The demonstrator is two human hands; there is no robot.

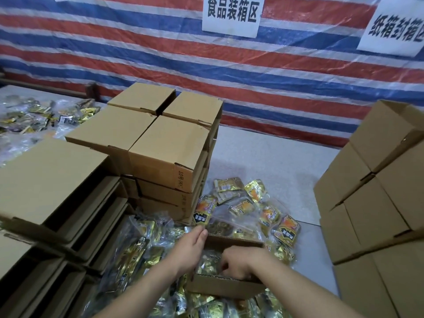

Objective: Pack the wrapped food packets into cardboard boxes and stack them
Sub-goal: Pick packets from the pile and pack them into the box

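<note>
Left hand [191, 246] pinches a glossy gold-orange foil packet [205, 212] by its lower edge, above the far rim of the open cardboard box [226, 286]. Right hand [238, 262] is curled inside the box on crinkly packets. Loose packets [263, 214] lie around it on the table [263, 157]. Closed matte brown box stack [165, 143] stands behind-left.

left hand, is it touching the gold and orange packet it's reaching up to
Touching. The head view shows the left hand with its fingertips pinching the lower edge of the gold and orange packet, no gap between them.
</note>
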